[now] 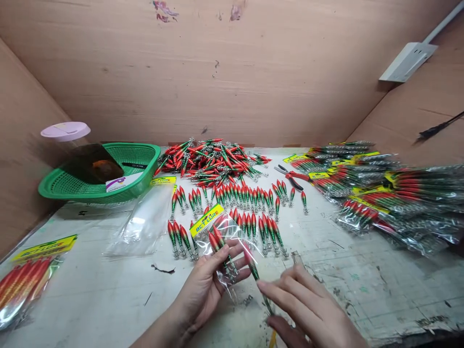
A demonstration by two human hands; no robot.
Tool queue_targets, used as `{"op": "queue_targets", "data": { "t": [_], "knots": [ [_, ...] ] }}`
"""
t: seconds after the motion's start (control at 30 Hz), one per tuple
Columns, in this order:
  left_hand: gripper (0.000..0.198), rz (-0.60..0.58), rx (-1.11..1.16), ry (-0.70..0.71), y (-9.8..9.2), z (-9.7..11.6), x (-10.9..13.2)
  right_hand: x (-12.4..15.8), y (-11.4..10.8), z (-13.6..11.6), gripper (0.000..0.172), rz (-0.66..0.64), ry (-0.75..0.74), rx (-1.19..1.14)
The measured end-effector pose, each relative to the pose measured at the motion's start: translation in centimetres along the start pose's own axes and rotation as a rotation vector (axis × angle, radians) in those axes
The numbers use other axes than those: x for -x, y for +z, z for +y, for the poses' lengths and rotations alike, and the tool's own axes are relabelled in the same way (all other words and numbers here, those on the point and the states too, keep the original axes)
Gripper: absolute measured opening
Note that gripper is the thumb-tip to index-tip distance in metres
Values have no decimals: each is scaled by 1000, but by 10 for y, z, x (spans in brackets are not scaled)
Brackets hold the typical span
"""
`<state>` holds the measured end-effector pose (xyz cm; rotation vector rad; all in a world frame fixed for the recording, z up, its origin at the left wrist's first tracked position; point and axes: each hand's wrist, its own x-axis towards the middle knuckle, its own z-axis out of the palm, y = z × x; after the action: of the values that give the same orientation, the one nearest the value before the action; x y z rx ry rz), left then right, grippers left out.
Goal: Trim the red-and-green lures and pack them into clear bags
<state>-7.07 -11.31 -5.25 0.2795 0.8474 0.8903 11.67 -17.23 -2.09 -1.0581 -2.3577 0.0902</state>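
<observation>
My left hand (208,285) grips a clear plastic bag (221,232) with a yellow header card; a couple of red-and-green fishing lures lie inside it. My right hand (308,304) pinches another red-and-green lure (253,270) whose front end sits in the bag's open mouth. Just beyond my hands, rows of loose lures (250,212) lie on the table (108,290). A big heap of the same lures (213,162) sits further back.
A green basket (145,174) with a dark bag stands at back left. Empty clear bags (145,222) lie beside it. Filled packs are stacked at right (391,193) and one lies at near left (25,280). Red pliers (293,178) rest by the heap. Wooden walls enclose the table.
</observation>
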Motion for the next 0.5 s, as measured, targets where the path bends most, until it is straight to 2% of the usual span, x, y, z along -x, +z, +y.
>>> {"op": "queue_targets", "data": {
  "t": [0.17,0.27,0.37,0.43,0.5],
  "knots": [
    [40,-32,6,-11,2,0,2,-6,16,4,21,129,-20,228],
    [46,-17,15,-29,1,-2,3,-8,25,2,24,236,-1,221],
    [48,-27,29,-46,0,-3,5,-9,26,6,21,299,21,117],
    [47,-26,67,-35,-1,-2,5,-7,22,18,18,349,112,31],
    [45,-2,101,-21,0,1,4,0,17,38,14,329,254,21]
  ]
}}
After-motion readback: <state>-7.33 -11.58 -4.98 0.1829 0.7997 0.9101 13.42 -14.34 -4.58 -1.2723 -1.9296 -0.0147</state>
